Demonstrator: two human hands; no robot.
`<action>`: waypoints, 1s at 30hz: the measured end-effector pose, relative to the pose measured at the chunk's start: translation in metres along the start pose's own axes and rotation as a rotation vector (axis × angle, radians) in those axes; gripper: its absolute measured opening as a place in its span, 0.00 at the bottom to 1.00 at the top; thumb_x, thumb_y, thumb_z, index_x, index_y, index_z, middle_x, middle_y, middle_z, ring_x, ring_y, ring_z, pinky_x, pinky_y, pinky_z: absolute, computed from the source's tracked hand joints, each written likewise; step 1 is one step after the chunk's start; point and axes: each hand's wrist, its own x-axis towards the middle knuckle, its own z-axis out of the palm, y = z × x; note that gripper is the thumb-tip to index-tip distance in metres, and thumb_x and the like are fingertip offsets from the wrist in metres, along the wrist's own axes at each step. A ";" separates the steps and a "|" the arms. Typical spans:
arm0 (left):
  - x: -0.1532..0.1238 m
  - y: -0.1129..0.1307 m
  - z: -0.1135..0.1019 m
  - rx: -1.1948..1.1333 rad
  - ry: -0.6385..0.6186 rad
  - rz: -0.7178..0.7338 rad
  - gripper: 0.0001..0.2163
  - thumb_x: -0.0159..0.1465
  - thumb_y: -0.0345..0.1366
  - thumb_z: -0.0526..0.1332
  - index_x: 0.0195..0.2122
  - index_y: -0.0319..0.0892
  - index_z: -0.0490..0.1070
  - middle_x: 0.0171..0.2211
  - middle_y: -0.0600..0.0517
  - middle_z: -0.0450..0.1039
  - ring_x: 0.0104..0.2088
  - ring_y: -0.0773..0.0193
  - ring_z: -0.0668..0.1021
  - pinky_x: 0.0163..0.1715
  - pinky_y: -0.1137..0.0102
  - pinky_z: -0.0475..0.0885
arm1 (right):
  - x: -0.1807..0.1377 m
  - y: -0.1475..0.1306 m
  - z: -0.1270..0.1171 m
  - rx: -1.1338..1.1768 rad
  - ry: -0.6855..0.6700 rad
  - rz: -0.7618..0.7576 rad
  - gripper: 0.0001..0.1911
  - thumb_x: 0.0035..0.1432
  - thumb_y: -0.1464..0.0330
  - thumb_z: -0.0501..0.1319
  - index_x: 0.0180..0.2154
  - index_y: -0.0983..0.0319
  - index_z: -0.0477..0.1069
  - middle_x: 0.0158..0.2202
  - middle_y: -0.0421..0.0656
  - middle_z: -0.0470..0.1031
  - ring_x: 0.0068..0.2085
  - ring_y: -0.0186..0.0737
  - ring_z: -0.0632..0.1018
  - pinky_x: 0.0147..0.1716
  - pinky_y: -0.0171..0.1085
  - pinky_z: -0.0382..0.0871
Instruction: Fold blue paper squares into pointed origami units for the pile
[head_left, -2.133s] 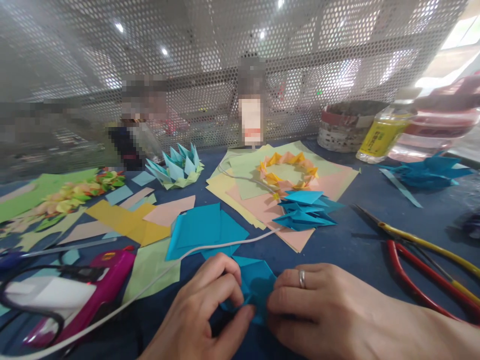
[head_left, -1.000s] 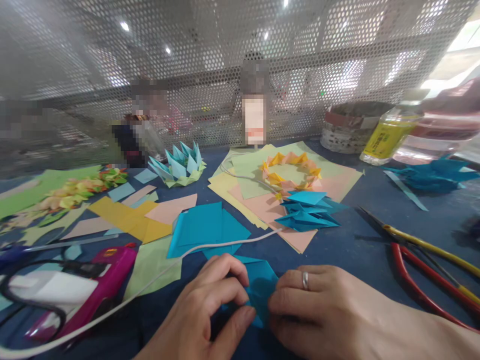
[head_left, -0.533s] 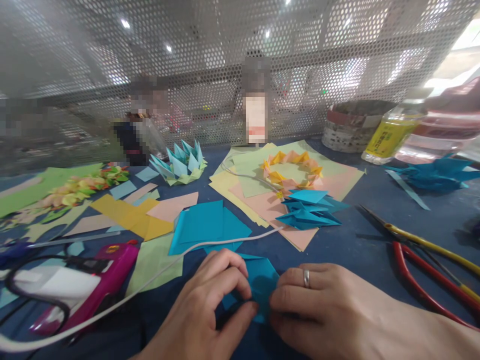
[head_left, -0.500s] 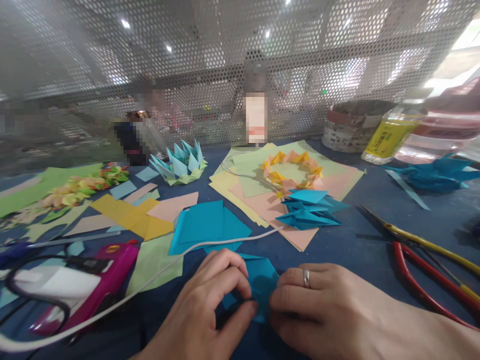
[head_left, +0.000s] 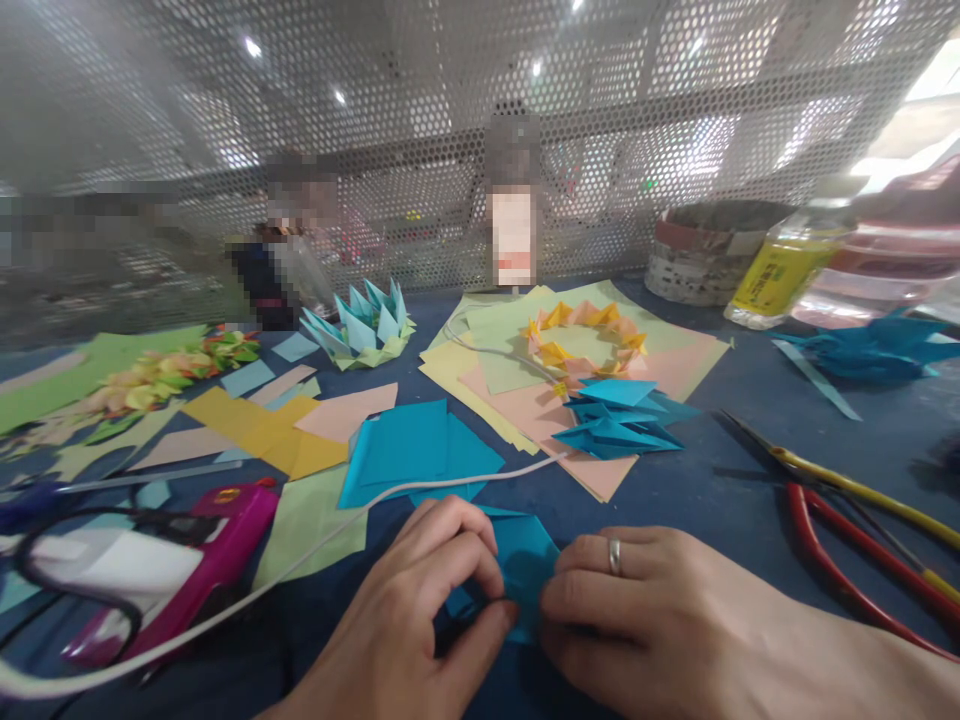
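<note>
A partly folded piece of blue paper [head_left: 527, 555] lies on the dark blue table between my hands. My left hand [head_left: 431, 600] has its fingers curled, with thumb and index tip pressing on the paper's left part. My right hand [head_left: 637, 600], with a ring on one finger, is closed at the paper's right edge; its fingertips are partly hidden. Just beyond lie flat blue paper sheets [head_left: 409, 455]. Several folded blue pieces [head_left: 619, 420] rest stacked at the corner of a pile of pastel paper [head_left: 502, 375].
On the pile sits a yellow and peach paper ring [head_left: 585, 338]. Scissors [head_left: 817, 530] with red and yellow handles lie at right. A white cable [head_left: 315, 545] crosses in front of the sheets, near a magenta device [head_left: 217, 560]. Bottles [head_left: 784, 265] stand behind, before a perforated metal panel [head_left: 420, 130].
</note>
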 end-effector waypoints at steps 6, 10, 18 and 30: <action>0.000 0.001 -0.002 0.009 -0.022 -0.021 0.08 0.60 0.25 0.57 0.30 0.46 0.62 0.38 0.58 0.66 0.41 0.68 0.71 0.42 0.72 0.65 | 0.002 0.000 0.001 -0.028 0.005 0.004 0.19 0.65 0.82 0.50 0.34 0.63 0.76 0.35 0.45 0.77 0.36 0.40 0.76 0.38 0.35 0.71; 0.000 0.000 -0.001 0.010 -0.021 -0.015 0.08 0.60 0.25 0.57 0.30 0.46 0.62 0.38 0.58 0.67 0.41 0.67 0.71 0.41 0.72 0.66 | -0.003 0.000 0.000 -0.023 0.006 0.001 0.18 0.65 0.82 0.50 0.34 0.63 0.76 0.35 0.45 0.77 0.36 0.40 0.76 0.38 0.35 0.71; 0.000 0.000 -0.002 0.010 0.005 0.019 0.09 0.59 0.23 0.57 0.31 0.45 0.63 0.38 0.56 0.67 0.41 0.66 0.72 0.40 0.71 0.68 | -0.003 0.000 0.003 -0.037 0.090 0.021 0.20 0.68 0.76 0.45 0.44 0.64 0.75 0.36 0.47 0.78 0.37 0.42 0.77 0.38 0.37 0.73; 0.000 0.001 -0.003 -0.030 -0.025 -0.052 0.15 0.56 0.21 0.60 0.37 0.50 0.64 0.40 0.58 0.66 0.41 0.65 0.71 0.43 0.71 0.67 | 0.001 0.000 0.005 -0.025 0.050 0.012 0.21 0.67 0.79 0.46 0.38 0.61 0.77 0.34 0.45 0.77 0.35 0.40 0.76 0.32 0.36 0.71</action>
